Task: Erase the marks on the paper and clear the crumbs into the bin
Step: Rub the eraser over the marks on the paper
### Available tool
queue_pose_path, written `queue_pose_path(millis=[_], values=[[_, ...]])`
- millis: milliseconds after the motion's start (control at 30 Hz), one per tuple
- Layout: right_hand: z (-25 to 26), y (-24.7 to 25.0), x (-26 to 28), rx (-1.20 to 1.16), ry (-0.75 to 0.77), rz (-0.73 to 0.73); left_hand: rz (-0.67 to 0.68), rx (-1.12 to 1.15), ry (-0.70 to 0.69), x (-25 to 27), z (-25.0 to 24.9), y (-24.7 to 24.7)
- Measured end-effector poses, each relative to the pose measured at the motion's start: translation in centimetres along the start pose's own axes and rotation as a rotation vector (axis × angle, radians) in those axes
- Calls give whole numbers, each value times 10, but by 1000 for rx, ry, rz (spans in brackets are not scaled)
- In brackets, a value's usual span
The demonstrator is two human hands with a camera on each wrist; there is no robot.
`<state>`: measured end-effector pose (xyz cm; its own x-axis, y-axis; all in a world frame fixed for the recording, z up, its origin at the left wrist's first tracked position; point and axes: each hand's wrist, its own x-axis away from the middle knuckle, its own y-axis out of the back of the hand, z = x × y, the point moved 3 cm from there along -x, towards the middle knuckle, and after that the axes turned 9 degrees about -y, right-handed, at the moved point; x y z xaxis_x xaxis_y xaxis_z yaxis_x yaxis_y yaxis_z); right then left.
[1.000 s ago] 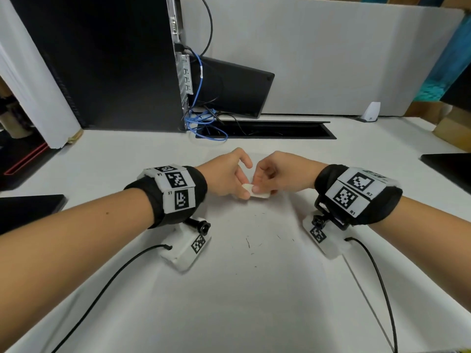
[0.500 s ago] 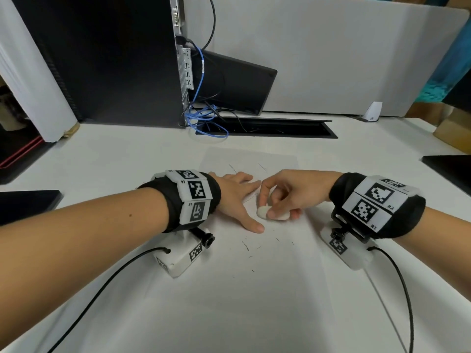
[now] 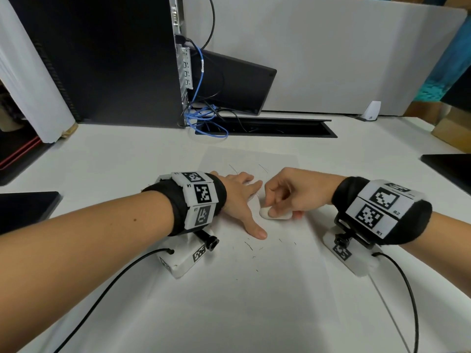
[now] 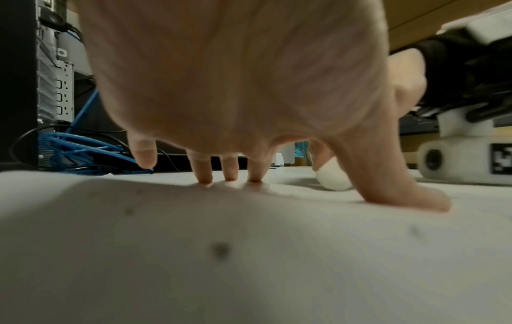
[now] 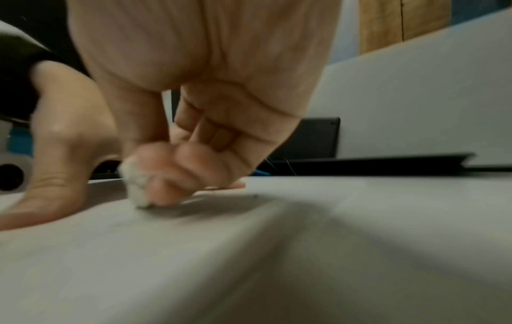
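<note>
Fingers [image 3: 276,197] of the right hand [image 3: 295,193] curled, thumb and fingertips pinching a white eraser [image 3: 275,215]; eraser lower face pressed on the paper [image 3: 277,289], its left end projecting just past the fingertips. Right wrist view: eraser [image 5: 135,184] grey-smudged at the contact edge, clamped under the fingertips, touching the sheet. Left hand [image 3: 239,200] flat on the paper, fingers straight and spread, thumb [image 3: 254,229] angled toward the near side; holds nothing. Left wrist view: three fingertips [image 4: 205,175] and the thumb bear on the sheet, little finger lifted clear. Eraser lies just beside the left index fingertip and thumb, in the fork between them, not touching. Faint pencil marks [image 3: 262,168] on the paper beyond both hands. Dark eraser crumbs [image 3: 248,245] scattered on the paper near the thumb tip, on the side toward the person. Bin not seen.
</note>
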<state>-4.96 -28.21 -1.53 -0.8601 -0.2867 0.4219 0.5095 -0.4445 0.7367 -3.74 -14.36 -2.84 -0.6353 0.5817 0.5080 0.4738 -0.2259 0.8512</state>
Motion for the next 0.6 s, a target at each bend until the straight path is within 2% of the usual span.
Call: queue_pose_path(millis=[133,267,367,500,600], values=[[-2,9,1,41,-6,-120,-2,-14,4,1,-1,1],[-1,-1,4,-10,-5,0,1,-15,6,1,-1,0],[-4,9,3,50,-27,-134,8,-28,11,1,-2,1],[-5,5,3,19,-17,-38,8,-36,9,2,-3,2],[-7,13,2,49,-40,-115,1,-41,14,1,-4,3]])
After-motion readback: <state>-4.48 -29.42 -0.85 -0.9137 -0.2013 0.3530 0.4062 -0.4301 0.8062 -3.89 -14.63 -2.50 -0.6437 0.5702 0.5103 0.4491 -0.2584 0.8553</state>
